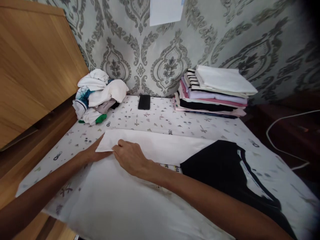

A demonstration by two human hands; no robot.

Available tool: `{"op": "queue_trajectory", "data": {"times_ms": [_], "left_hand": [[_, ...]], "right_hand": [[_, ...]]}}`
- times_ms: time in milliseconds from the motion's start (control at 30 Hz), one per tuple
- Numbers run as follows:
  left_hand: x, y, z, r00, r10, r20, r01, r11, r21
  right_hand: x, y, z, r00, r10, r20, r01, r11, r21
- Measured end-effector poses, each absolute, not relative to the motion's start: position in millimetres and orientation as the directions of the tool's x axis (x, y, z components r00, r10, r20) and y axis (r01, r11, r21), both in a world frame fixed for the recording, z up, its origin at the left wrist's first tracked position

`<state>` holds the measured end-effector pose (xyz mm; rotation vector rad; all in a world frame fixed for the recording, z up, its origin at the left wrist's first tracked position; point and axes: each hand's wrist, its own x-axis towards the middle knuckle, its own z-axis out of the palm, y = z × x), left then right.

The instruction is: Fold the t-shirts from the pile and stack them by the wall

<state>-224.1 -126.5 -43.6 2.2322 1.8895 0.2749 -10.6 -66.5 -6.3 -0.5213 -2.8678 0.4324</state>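
A white shirt with a black shoulder section (150,143) lies spread on the patterned sheet, its collar toward the right. Its far side is folded over in a long white strip. My right hand (131,158) pinches the near edge of that strip close to its left end. Under the strip's left corner is my left hand (96,150), its fingers mostly hidden by the cloth. Dark printed letters show beside the strip, partly covered by my right forearm.
Crumpled clothes (100,95) are heaped at the back left, beside a wooden cabinet (37,56). A black phone (144,102) lies near the wall. Folded clothes (215,93) are stacked at the back right. A white cable (282,148) hangs at the right.
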Motion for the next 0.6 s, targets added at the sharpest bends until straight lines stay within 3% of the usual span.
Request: {"op": "queue_trajectory", "data": {"times_ms": [133,233,367,600], "left_hand": [[-250.7,-136.5,-40.5,0.264,0.964,-0.021,0.950,-0.256,0.178],[-262.9,-140.9,-40.1,0.203,0.972,-0.121,0.974,-0.188,0.123],[-269.8,-141.8,-35.4,0.094,0.984,-0.151,0.989,-0.075,0.128],[-246.9,-132.7,-15.3,-0.163,0.971,0.172,0.975,0.132,0.180]], "right_hand": [[-12.1,-70.5,-18.8,-0.938,0.337,0.078,0.299,0.903,-0.309],[-12.5,-73.9,-22.0,-0.951,0.304,0.047,0.276,0.911,-0.305],[-10.3,-77.4,-20.1,-0.962,0.271,0.048,0.243,0.918,-0.313],[16.9,-75.4,-11.4,-0.953,0.277,0.125,0.190,0.862,-0.470]]}}
